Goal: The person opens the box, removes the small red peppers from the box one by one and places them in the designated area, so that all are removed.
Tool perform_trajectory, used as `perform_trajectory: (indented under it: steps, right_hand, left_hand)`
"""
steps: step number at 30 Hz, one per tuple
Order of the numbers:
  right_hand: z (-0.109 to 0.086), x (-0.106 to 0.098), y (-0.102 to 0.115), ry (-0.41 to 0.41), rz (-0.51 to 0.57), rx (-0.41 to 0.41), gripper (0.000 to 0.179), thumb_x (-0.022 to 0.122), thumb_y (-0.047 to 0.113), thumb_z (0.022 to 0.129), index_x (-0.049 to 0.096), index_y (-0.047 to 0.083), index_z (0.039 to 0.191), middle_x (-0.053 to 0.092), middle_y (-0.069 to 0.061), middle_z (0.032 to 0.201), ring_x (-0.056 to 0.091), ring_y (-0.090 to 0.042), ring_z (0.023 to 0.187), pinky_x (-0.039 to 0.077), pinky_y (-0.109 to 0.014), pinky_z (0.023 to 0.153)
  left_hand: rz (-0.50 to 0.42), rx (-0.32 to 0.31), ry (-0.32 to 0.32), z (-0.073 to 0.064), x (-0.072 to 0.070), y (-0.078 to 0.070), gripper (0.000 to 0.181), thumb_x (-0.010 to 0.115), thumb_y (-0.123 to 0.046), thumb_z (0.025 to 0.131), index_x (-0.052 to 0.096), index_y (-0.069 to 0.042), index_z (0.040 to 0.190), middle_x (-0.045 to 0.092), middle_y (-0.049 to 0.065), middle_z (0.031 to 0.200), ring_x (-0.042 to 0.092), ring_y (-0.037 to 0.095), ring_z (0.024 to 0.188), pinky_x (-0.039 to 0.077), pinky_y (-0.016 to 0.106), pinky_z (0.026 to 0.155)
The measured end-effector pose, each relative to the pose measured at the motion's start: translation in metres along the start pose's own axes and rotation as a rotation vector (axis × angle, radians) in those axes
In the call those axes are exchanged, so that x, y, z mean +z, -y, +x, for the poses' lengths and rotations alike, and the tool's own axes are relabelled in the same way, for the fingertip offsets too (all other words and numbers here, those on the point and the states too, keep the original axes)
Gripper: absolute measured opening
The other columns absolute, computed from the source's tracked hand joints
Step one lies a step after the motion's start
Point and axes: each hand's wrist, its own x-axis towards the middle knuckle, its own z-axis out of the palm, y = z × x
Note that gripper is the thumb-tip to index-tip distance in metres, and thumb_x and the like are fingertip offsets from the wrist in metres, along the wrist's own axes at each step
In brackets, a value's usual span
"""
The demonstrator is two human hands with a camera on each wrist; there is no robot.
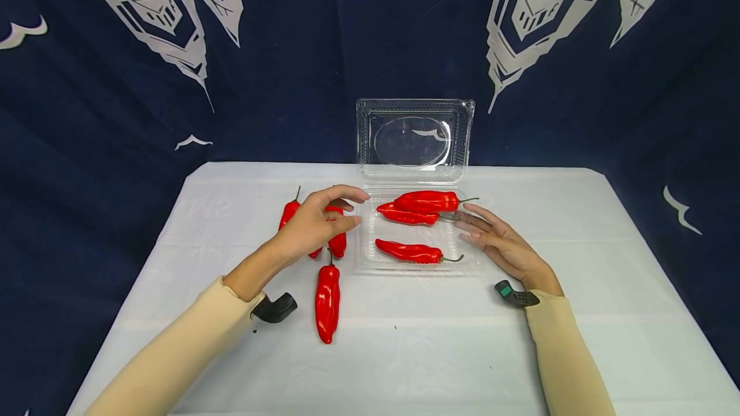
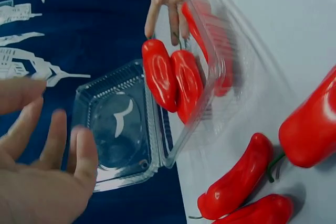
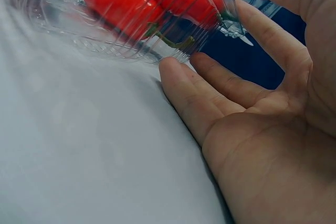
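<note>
A clear plastic clamshell container (image 1: pixel 361 246) stands on the table with its lid (image 1: pixel 413 173) raised at the back. Inside lie three red peppers: an upper pepper (image 1: pixel 424 200) overlapping a second pepper (image 1: pixel 405 214), and a front pepper (image 1: pixel 409 252) by itself. My left hand (image 1: pixel 312 223) hovers by the container's left edge, fingers apart and loosely bent, holding nothing. At the right wall, my right hand (image 1: pixel 511 249) has its fingers extended, fingertips right at the plastic in the right wrist view.
Left of the container, a red pepper (image 1: pixel 327 303) lies lengthwise on the white table (image 1: pixel 439 352). Two more peppers, including one pepper (image 1: pixel 289 212) with its stem pointing back, are partly hidden behind my left hand. A dark blue printed cloth (image 1: pixel 289 82) hangs behind the table.
</note>
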Motion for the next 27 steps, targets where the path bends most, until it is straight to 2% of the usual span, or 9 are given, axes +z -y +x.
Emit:
perform_trajectory:
  steps: [2,7,12,16,20,24,27]
  right_hand:
    - [0.000,0.000,0.000,0.010,0.000,-0.008,0.064,0.049,0.001,0.103,0.022,0.014,0.160,0.022,-0.015,0.164,0.049,-0.009,0.137,0.044,-0.023,0.107]
    - [0.000,-0.001,0.000,0.029,0.003,-0.025,0.064,0.049,0.002,0.103,0.022,0.014,0.160,0.025,-0.013,0.163,0.049,-0.010,0.137,0.044,-0.023,0.108]
    - [0.000,-0.001,0.000,0.020,0.007,-0.018,0.065,0.050,0.002,0.103,0.021,0.013,0.160,0.026,-0.012,0.163,0.049,-0.010,0.137,0.044,-0.024,0.108]
    - [0.000,-0.001,0.001,0.013,0.002,-0.012,0.065,0.050,0.002,0.103,0.020,0.012,0.160,0.025,-0.013,0.164,0.049,-0.010,0.137,0.044,-0.023,0.108]
    - [0.000,0.001,0.002,-0.002,-0.001,0.003,0.066,0.050,0.002,0.102,0.020,0.013,0.160,0.023,-0.014,0.164,0.049,-0.009,0.137,0.044,-0.024,0.108]
    - [0.001,0.001,0.002,-0.012,-0.002,0.014,0.066,0.051,0.003,0.102,0.020,0.014,0.160,0.021,-0.015,0.165,0.049,-0.008,0.137,0.045,-0.024,0.107]
    - [0.001,0.001,0.002,-0.014,0.000,0.018,0.066,0.051,0.003,0.102,0.021,0.014,0.160,0.020,-0.015,0.165,0.050,-0.007,0.136,0.045,-0.023,0.107]
  left_hand:
    - [0.010,0.001,0.046,0.006,0.000,0.001,0.037,0.068,-0.011,0.094,0.064,-0.020,0.129,0.059,-0.001,0.134,0.055,0.024,0.122,0.056,0.033,0.092]
    - [0.064,0.047,0.152,0.023,0.001,0.002,0.040,0.068,-0.007,0.093,0.064,-0.018,0.131,0.062,0.000,0.133,0.057,0.023,0.119,0.054,0.035,0.095]
    - [0.058,0.092,0.273,0.042,0.005,0.005,0.042,0.068,-0.002,0.092,0.063,-0.011,0.133,0.061,0.010,0.136,0.057,0.032,0.122,0.053,0.035,0.098]
    - [0.031,0.070,0.344,0.057,0.009,0.010,0.043,0.066,0.001,0.093,0.062,-0.011,0.134,0.058,0.015,0.138,0.059,0.035,0.121,0.052,0.034,0.101]
    - [0.019,0.059,0.396,0.068,0.016,0.016,0.043,0.064,0.003,0.093,0.060,-0.006,0.135,0.056,0.018,0.140,0.059,0.036,0.120,0.050,0.034,0.104]
    - [0.011,0.037,0.448,0.076,0.026,0.021,0.042,0.062,0.005,0.094,0.058,-0.001,0.135,0.056,0.020,0.140,0.059,0.036,0.114,0.050,0.033,0.102]
    - [0.018,0.002,0.470,0.082,0.035,0.025,0.042,0.061,0.004,0.093,0.059,-0.002,0.134,0.057,0.019,0.139,0.060,0.034,0.114,0.051,0.031,0.099]
